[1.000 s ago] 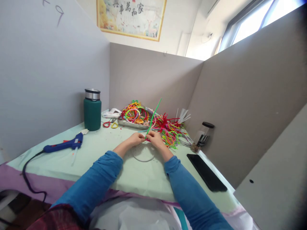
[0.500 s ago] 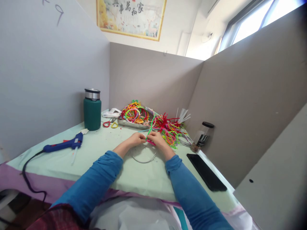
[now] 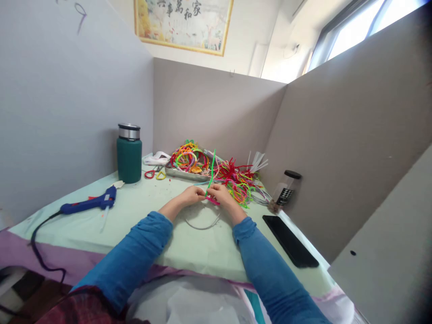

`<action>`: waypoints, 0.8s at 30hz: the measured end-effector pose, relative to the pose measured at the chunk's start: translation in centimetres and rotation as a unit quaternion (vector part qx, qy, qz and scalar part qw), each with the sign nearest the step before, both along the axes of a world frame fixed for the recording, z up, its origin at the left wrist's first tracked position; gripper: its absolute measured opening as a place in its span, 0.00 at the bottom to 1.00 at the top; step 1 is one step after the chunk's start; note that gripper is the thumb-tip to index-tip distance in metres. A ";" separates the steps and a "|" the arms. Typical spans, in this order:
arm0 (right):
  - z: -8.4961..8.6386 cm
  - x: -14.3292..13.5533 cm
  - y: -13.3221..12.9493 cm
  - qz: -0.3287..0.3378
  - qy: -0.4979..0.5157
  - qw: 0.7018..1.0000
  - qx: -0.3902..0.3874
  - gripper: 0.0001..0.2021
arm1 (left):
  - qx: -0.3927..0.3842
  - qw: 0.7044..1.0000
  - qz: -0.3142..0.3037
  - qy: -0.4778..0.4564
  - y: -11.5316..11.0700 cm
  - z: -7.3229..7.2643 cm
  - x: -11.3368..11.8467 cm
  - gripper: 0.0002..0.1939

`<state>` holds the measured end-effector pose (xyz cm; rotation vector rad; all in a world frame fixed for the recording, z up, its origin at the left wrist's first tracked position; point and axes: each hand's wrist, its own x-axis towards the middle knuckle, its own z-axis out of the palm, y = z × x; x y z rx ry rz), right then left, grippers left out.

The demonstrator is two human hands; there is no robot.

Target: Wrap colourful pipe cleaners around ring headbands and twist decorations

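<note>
Close together over the middle of the table, my two hands pinch small fuzzy craft stems. My left hand (image 3: 193, 196) is closed at the lower end of a bright green stem (image 3: 212, 168), which sticks up between the hands. My right hand (image 3: 220, 194) is closed on the same stem near a short pink piece (image 3: 212, 200) that shows below the fingers. The fingertips partly hide where green and pink meet. Just below the hands, a thin grey hoop (image 3: 202, 228) lies on the pale green tablecloth (image 3: 202, 256).
A metal tray (image 3: 185, 174) of colourful stems and a loose pile (image 3: 236, 175) lie behind the hands. At left are a green bottle (image 3: 129, 159), a blue glue gun (image 3: 89, 204) and red scissors (image 3: 149, 174). A clear jar (image 3: 285, 191) and black phone (image 3: 290, 240) are at right.
The green stem now stands straighter and reaches higher. More of the pink piece shows below my right fingers. Both hands have stayed nearly in place.
</note>
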<state>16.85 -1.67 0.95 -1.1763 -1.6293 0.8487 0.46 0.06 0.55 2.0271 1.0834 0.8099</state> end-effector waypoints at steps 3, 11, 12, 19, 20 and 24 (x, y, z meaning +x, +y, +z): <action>-0.1 0.0 0.1 0.003 0.001 1.000 -0.010 0.06 | 0.014 1.000 -0.002 0.009 0.3 -0.3 0.0 0.15; -0.3 0.0 0.3 0.004 -0.008 1.000 -0.012 0.05 | 0.057 0.997 0.012 0.045 0.6 -0.5 0.0 0.10; -0.4 0.0 0.3 0.004 -0.003 1.000 -0.013 0.05 | 0.065 0.997 0.013 0.049 0.5 -0.4 0.0 0.09; -0.3 0.1 0.4 0.023 0.083 0.994 -0.073 0.06 | 0.140 0.988 0.009 0.071 0.3 0.1 0.1 0.06; -0.2 0.2 0.4 0.027 0.102 0.990 -0.089 0.06 | 0.152 0.986 0.006 0.072 0.3 0.1 0.1 0.06; 0.0 0.6 0.8 0.024 0.161 0.969 -0.187 0.07 | 0.202 0.978 -0.001 0.052 0.5 0.2 0.1 0.07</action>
